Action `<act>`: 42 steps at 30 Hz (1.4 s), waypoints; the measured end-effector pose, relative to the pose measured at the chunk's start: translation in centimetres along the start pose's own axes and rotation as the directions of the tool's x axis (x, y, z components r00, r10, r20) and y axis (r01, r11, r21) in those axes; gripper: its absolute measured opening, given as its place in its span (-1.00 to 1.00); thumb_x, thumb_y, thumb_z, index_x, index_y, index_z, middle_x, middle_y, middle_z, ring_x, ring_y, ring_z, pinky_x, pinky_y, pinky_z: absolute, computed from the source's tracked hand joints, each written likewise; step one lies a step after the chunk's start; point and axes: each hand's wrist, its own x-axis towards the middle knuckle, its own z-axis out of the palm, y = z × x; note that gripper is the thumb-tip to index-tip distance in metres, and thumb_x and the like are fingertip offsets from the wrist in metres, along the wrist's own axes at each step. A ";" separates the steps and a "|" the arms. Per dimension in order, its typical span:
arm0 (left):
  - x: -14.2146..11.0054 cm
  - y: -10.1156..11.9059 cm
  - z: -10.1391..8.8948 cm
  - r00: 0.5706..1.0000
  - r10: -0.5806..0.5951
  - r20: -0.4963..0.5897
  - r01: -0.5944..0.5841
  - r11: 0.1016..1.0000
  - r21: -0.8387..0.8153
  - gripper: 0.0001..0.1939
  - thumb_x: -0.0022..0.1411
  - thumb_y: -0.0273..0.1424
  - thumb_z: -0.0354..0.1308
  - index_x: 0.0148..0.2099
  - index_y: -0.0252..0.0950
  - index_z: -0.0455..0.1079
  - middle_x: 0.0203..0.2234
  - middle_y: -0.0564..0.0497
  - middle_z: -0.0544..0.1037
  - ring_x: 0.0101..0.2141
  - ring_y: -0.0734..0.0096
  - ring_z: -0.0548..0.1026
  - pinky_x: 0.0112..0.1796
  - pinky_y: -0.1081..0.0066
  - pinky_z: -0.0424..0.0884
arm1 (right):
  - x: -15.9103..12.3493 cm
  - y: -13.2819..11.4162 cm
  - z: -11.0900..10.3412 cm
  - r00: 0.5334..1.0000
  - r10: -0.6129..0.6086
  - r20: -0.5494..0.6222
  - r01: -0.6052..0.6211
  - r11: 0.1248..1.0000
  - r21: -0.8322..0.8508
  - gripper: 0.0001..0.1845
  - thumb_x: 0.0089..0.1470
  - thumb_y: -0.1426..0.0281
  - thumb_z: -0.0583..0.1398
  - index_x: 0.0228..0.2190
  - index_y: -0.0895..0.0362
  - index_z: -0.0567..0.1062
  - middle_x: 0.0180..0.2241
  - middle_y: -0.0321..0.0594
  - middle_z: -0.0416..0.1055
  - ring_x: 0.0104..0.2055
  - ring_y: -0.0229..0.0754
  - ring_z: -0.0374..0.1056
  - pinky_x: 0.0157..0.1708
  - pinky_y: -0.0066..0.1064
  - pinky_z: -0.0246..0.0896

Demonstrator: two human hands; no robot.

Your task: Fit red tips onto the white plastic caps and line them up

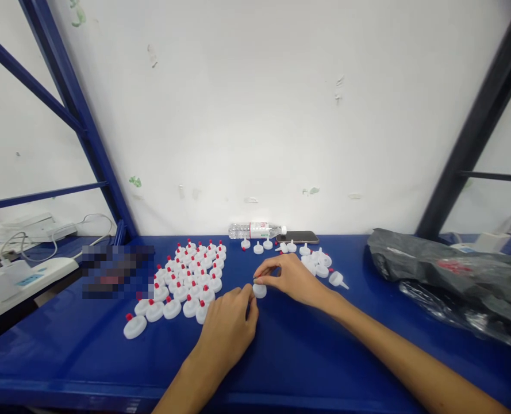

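Note:
Between my two hands a white plastic nozzle cap sits low over the blue table, its spout hidden by fingers. My left hand is closed, thumb and forefinger pressed together at the cap's left edge. From the right, my right hand pinches with thumb and forefinger right above the cap; whatever is in that pinch is too small to make out. On the left stand many white nozzle caps with red tips in close rows. White caps without red tips lie in a loose group beyond my right hand.
A clear water bottle lies against the wall, beside a dark phone. Grey plastic bags cover the right side of the blue table. A power strip with cables is at the left, near a blue frame post.

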 end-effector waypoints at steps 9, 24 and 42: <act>0.0 0.0 0.0 1.000 0.000 -0.004 0.000 1.000 -0.015 -0.77 0.42 -0.40 -0.09 -0.22 -0.20 0.39 -0.37 -0.03 0.61 -0.37 0.25 0.57 -0.43 0.34 0.17 | -0.1 0.8 0.9 0.999 0.032 0.030 -0.032 0.999 0.007 -0.91 0.11 0.35 0.33 -0.33 0.03 0.68 -0.36 -0.28 0.66 -0.30 -0.12 0.57 -0.28 -0.37 0.38; -0.3 -0.2 -0.7 0.998 -0.035 -0.050 0.029 0.994 -0.104 -0.79 0.41 -0.42 -0.06 -0.28 -0.20 0.35 -0.39 -0.02 0.58 -0.37 0.26 0.53 -0.39 0.35 0.20 | 0.0 1.2 1.1 0.991 0.115 0.071 -0.124 0.981 0.150 -0.83 0.04 0.24 0.38 -0.39 0.09 0.67 -0.41 -0.26 0.64 -0.33 -0.15 0.53 -0.28 -0.39 0.37; -1.1 0.0 -2.5 0.998 0.050 0.040 -0.039 0.970 -0.240 -0.77 0.34 -0.50 0.07 -0.29 -0.24 0.55 -0.34 0.00 0.59 -0.31 0.33 0.54 -0.27 0.38 0.31 | -0.5 -0.2 -1.1 0.796 0.008 0.605 -0.260 0.907 0.330 -0.41 -0.22 0.33 0.51 -0.08 0.07 0.59 -0.35 -0.32 0.56 -0.24 -0.17 0.49 -0.22 -0.43 0.34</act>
